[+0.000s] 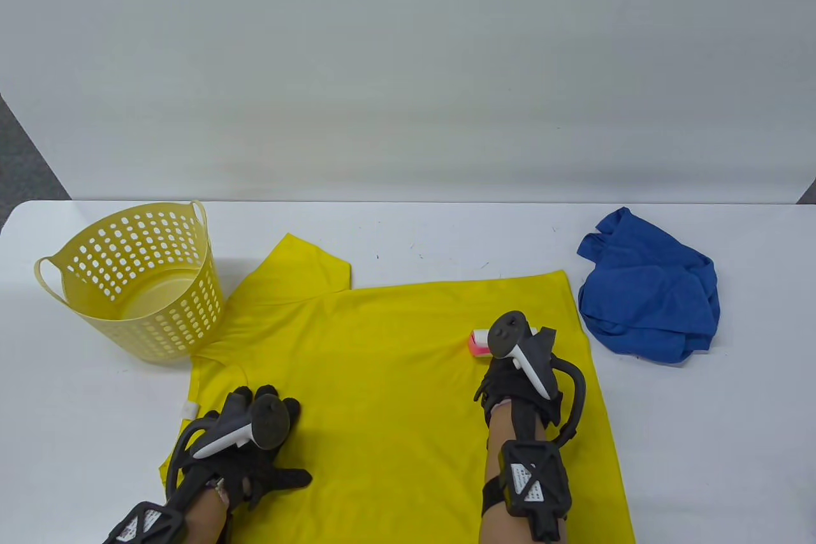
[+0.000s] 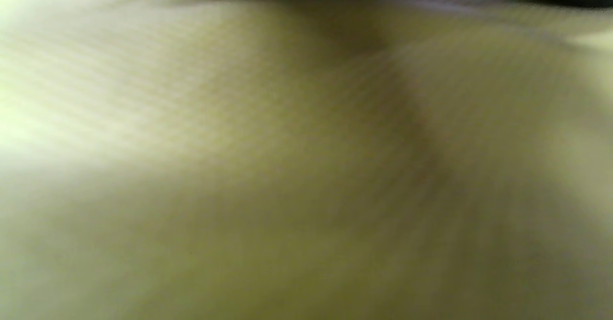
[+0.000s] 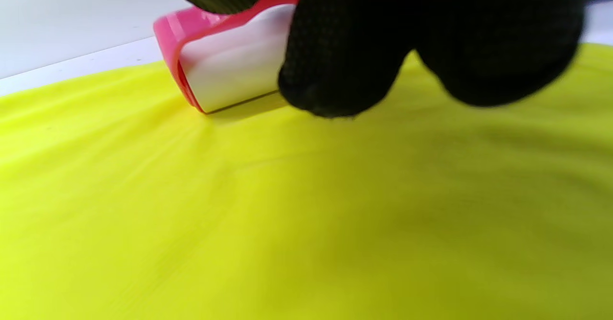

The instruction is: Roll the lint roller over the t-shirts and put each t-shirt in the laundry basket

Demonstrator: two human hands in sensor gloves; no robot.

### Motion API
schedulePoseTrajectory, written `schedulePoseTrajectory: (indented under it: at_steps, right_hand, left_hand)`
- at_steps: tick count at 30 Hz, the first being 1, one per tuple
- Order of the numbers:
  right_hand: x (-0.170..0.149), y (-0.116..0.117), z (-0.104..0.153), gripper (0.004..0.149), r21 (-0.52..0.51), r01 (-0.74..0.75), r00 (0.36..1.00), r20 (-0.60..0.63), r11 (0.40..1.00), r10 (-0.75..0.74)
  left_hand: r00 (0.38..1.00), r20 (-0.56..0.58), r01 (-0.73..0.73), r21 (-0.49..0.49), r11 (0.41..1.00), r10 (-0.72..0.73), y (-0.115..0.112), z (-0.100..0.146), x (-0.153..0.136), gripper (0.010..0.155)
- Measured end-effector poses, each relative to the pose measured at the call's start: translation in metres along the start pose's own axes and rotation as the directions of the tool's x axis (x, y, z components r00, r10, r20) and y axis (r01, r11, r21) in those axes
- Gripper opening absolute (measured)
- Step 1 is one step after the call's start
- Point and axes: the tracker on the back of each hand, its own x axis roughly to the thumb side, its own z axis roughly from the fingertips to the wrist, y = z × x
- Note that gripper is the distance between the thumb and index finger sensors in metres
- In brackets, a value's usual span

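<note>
The black-gloved right hand [image 1: 519, 372] grips a small pink-framed lint roller with a white sticky drum [image 1: 479, 343], its curled fingers [image 3: 335, 56] wrapped over the top of the frame while the drum sits pressed against a bright yellow cotton t-shirt [image 1: 395, 391]. In the right wrist view the lint roller [image 3: 225, 56] touches the fabric directly, with a thin shadow line under the drum and two fingertips hanging just above the cloth.

The black-gloved left hand [image 1: 255, 442] lies flat on the lower left part of the yellow t-shirt near its collar, fingers spread and fairly straight, pressing the cloth down and holding nothing. The left wrist view shows only blurred yellow fabric [image 2: 287, 166] at very close range.

The yellow t-shirt is spread out across a white table [image 1: 446, 238], one sleeve pointing toward the far left, a small white label [image 1: 189, 408] at the neck. A plain pale grey wall [image 1: 408, 59] rises behind the table, and dark floor shows at both far corners.

A pale yellow perforated plastic laundry basket with two loop handles [image 1: 137, 279] stands upright at the left of the table, just beside the shirt's sleeve, with no clothing visible inside. A crumpled blue t-shirt [image 1: 650, 298] lies in a loose heap at the right, close to the yellow shirt's hem edge but apart from it.
</note>
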Motion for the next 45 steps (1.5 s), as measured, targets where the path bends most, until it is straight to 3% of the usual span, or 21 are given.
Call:
schedulePoseTrajectory:
  at_steps: [2,7,11,15,19,23,32,38,45]
  right_hand:
    - [-0.007,-0.004,0.016,0.052,0.058,-0.080,0.996,0.034,0.995,0.078]
    - [-0.032,0.000,0.071,0.052,0.094,-0.312,0.946,0.120,0.945,0.300]
    - [-0.050,0.002,0.107,0.052,0.139,-0.378,0.922,0.149,0.915,0.358]
    - [-0.063,0.001,0.124,0.051,0.175,-0.386,0.919,0.163,0.906,0.360]
    - [-0.058,0.001,0.113,0.051,0.153,-0.372,0.923,0.163,0.916,0.348]
    - [-0.035,-0.001,0.087,0.051,0.100,-0.392,0.914,0.151,0.915,0.375]
    - [0.021,-0.009,0.004,0.052,0.076,-0.297,0.955,0.012,0.952,0.297]
    - [0.019,-0.006,0.006,0.053,0.096,-0.256,0.966,-0.011,0.962,0.259]
    - [-0.006,0.001,0.053,0.053,0.119,-0.397,0.917,0.097,0.910,0.387]
  left_hand:
    - [1.000,0.004,-0.009,-0.001,1.000,0.009,0.000,0.000,0.000,0.109]
    - [1.000,0.010,-0.016,-0.005,1.000,0.016,-0.001,0.000,0.000,0.109]
    - [1.000,0.011,-0.019,-0.004,1.000,0.019,-0.001,0.000,0.000,0.109]
    - [0.999,0.017,-0.033,-0.006,0.999,0.033,-0.001,0.000,-0.001,0.109]
    - [0.999,0.020,-0.038,-0.012,0.999,0.038,-0.001,-0.001,-0.001,0.109]
    - [0.999,0.024,-0.042,-0.016,0.999,0.043,-0.001,-0.001,-0.001,0.109]
    - [0.998,0.029,-0.052,-0.021,0.998,0.052,-0.002,-0.001,-0.003,0.110]
    - [0.998,0.023,-0.051,-0.020,0.998,0.052,-0.002,-0.001,-0.003,0.110]
    - [0.998,0.024,-0.055,-0.019,0.998,0.055,-0.002,-0.001,-0.003,0.109]
